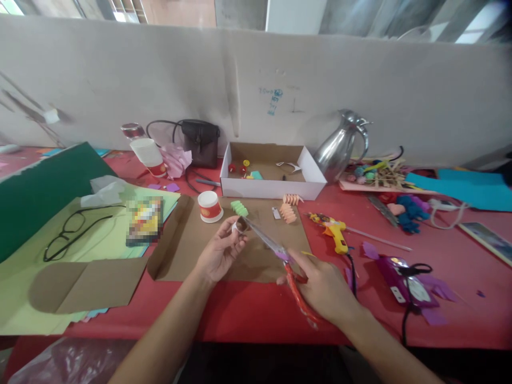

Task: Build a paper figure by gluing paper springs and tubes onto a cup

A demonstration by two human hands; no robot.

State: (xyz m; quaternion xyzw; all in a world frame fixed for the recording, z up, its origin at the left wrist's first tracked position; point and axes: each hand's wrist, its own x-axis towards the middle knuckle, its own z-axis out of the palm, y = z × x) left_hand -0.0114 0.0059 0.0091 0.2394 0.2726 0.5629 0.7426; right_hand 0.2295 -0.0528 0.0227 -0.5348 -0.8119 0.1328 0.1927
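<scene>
Between the fingertips of my left hand [224,248] is a small brown and white piece [241,224], too small to name surely. My right hand [322,282] is closed round the red handles of a pair of scissors [269,241]. The tips of the blades meet the small piece at my left fingers. Below both hands lies a brown cardboard sheet [188,234]. A red and white paper cup [210,206] stands upside down on it, beside a green folded paper strip [239,208]. Peach folded paper strips [288,212] lie to the right.
Behind the cardboard stands an open white box [272,189] with small items inside. A steel jug [342,145] is at its right. A yellow glue gun [335,230] with a cord lies right of my hands. Eyeglasses [66,234] rest on coloured paper at the left.
</scene>
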